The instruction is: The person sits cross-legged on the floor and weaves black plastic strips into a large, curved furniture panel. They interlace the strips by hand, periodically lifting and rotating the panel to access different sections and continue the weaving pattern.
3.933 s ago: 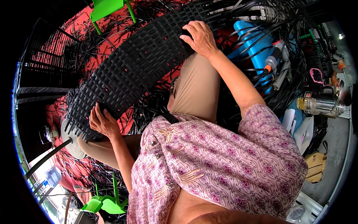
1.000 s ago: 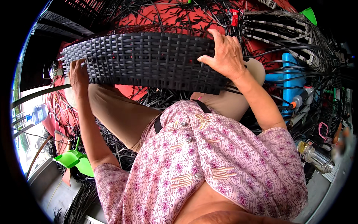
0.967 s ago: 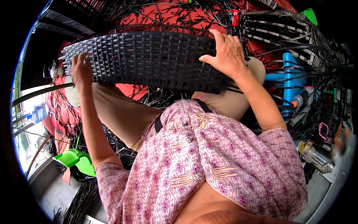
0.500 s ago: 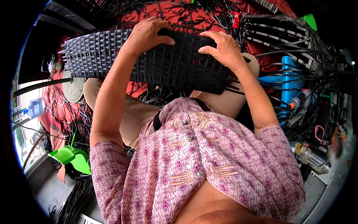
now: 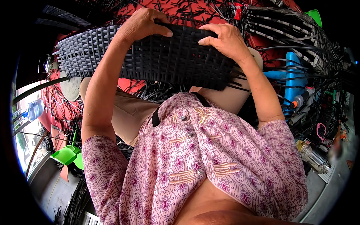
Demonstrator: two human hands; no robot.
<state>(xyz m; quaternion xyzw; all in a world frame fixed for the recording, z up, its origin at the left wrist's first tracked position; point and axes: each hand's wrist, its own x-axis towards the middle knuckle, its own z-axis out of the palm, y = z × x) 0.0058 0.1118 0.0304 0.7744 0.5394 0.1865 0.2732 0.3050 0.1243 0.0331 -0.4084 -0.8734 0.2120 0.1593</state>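
A black woven panel (image 5: 87,53) of flat plastic strips lies across my legs, its loose strip ends sticking out on the left and right. My left hand (image 5: 144,25) holds its far edge near the middle, thumb on the weave and fingers bent over the top. Farther right, my right hand (image 5: 225,40) grips the same edge, its thumb and forefinger pointing in toward the left hand. The fingertips behind the edge are partly hidden.
Black strips cover the red floor (image 5: 176,6). To the right stand a blue plastic piece (image 5: 294,75), a bundle of striped strips (image 5: 279,32) and a clear jar-like container (image 5: 314,155). A green scoop (image 5: 65,155) sits at lower left, near a round grey disc (image 5: 71,88).
Both hands stay on the panel's edge. My left hand has shifted up and slightly left, and the panel has moved a little left in the view. My right hand is slightly higher.
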